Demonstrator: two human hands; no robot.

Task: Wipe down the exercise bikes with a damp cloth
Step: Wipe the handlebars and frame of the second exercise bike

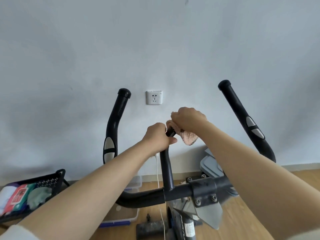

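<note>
At the centre of the frame the left hand (158, 135) has its fingers wrapped around the upright middle bar (166, 168) of the exercise bike (204, 188). Just right of it, the right hand (189, 121) presses a bunched pink cloth (187, 138) over the bar's top, fingers closed on the cloth. A black basket (50, 181) sits at lower left.

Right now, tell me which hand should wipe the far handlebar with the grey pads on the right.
Right. The right hand already holds the pink cloth and is nearer the right handlebar. The left hand grips the centre post, steadying it.
</note>
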